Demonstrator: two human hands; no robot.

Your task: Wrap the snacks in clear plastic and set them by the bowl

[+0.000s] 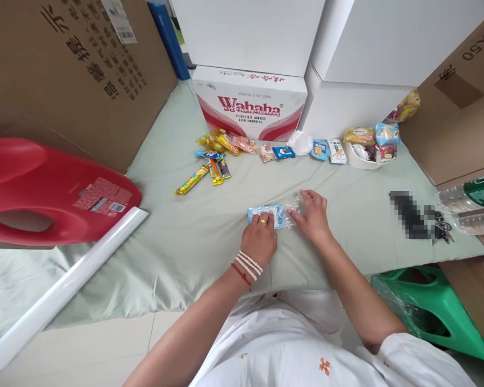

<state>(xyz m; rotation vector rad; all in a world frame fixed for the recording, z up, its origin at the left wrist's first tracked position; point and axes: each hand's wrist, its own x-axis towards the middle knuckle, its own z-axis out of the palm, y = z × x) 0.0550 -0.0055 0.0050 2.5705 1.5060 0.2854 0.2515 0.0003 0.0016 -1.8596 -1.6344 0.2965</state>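
Note:
A small blue-and-white packet [280, 216] lies flat on the pale green cloth in front of me. Clear plastic film [293, 208] sticks out at its right end. My left hand [260, 234] presses down on the packet's left part with curled fingers. It wears a ring, and white beads and a red cord circle the wrist. At the film end, my right hand [315, 216] has its thumb on the plastic and its curved fingers just beyond, with the film between them. The packet's lower left part is hidden under my left hand, and its print is too small to read.
Several wrapped snacks [220, 142] lie along the back before a Wahaba-style water carton [250, 102]. A white bowl [365, 158] holds more snacks. Left are a red jug [60, 188] and white strip [68, 290]; right, bottles [476, 193], keys [442, 228] and a green stool [439, 306].

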